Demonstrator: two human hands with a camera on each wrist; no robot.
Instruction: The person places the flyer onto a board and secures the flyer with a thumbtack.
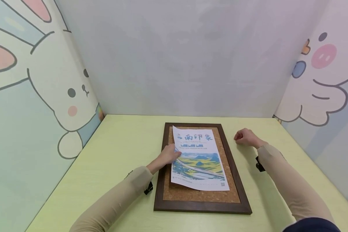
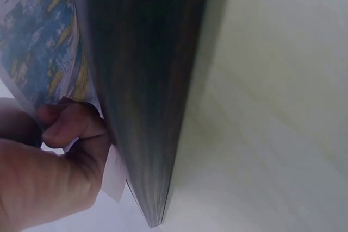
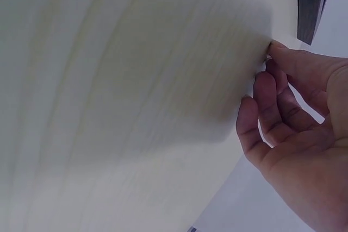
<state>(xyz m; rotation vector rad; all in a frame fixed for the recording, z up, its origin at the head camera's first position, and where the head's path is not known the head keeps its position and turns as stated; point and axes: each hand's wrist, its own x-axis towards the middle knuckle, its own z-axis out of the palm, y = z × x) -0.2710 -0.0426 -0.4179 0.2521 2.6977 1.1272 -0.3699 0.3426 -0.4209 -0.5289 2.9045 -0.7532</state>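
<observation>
A printed poster (image 1: 195, 141) with Chinese characters and a landscape picture lies over a cork board (image 1: 203, 196) in a dark brown frame (image 1: 203, 206). At the poster's left edge, my left hand (image 1: 167, 154) pinches the paper, and that edge lifts off the cork. The left wrist view shows the thumb curled against the paper beside the frame's side. To the right of the board, my right hand (image 1: 247, 138) rests its fingertips on the table. Its fingers (image 3: 265, 96) are bent; whether something small sits between thumb and forefinger is hidden.
The board lies on a pale yellow-green table (image 1: 127, 138) with wood grain. A plain grey-white wall (image 1: 177, 58) stands behind. Side panels carry a cartoon rabbit (image 1: 58, 83) on the left and a white cartoon animal (image 1: 322, 80) on the right.
</observation>
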